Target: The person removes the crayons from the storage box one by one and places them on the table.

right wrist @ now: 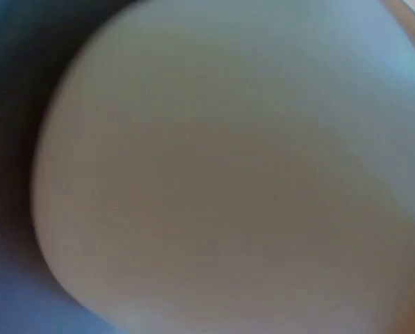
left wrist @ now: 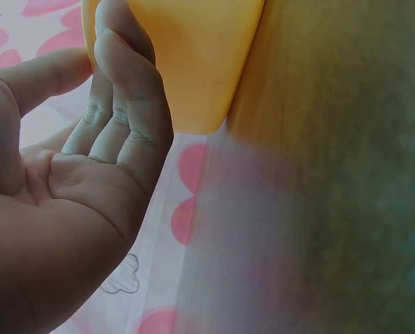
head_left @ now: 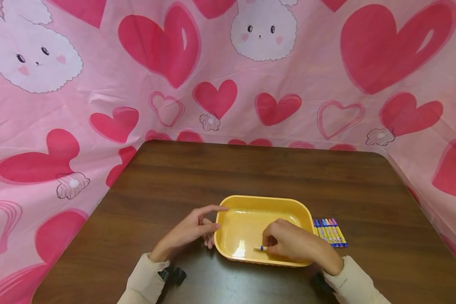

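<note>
A yellow plastic basin (head_left: 251, 219) stands on the table in the head view. At its left rim is my left hand (head_left: 197, 228), index finger and thumb over the edge, the other fingers bent against the outer wall. The left wrist view shows this hand (left wrist: 103, 153) holding the basin wall (left wrist: 200, 62). Reaching inside the basin, my right hand (head_left: 289, 240) pinches a small crayon (head_left: 261, 248) with a blue band, low over the basin's floor. Most of the crayon is hidden by the fingers. Blurred skin of the right hand (right wrist: 221, 181) fills the right wrist view.
Several crayons (head_left: 332, 233) with yellow wrappers and blue ends lie side by side against the basin's right side. Beneath everything is a dark brown wooden table (head_left: 251, 169). A pink cloth (head_left: 220, 55) with hearts and rabbits hangs behind and along the sides.
</note>
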`<action>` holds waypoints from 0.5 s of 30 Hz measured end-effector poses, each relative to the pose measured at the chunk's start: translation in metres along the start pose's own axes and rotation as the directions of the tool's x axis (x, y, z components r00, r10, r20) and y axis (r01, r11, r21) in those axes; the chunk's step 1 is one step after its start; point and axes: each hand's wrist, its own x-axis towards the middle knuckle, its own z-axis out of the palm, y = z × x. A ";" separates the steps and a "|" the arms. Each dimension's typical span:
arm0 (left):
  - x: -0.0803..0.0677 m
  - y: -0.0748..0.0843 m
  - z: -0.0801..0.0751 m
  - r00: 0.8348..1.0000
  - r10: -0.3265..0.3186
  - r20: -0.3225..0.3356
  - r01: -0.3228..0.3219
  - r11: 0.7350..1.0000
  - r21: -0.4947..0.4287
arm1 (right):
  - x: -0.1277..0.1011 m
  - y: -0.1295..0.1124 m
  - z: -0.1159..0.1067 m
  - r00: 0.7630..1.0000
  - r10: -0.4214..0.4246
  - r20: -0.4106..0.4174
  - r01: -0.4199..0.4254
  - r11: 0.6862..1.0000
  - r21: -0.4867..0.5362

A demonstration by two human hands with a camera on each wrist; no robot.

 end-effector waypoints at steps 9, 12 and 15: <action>-0.002 0.001 -0.001 1.000 0.004 -0.011 -0.004 1.000 -0.003 | -0.009 0.001 -0.027 0.986 -0.032 -0.165 0.027 0.999 -0.036; -0.002 0.001 0.000 1.000 0.006 -0.009 -0.006 1.000 0.002 | -0.014 0.001 -0.034 0.977 -0.031 -0.210 0.025 0.999 -0.030; -0.001 0.000 0.000 1.000 0.010 -0.002 -0.010 1.000 0.010 | -0.021 0.000 -0.039 0.964 -0.024 -0.263 0.022 1.000 -0.013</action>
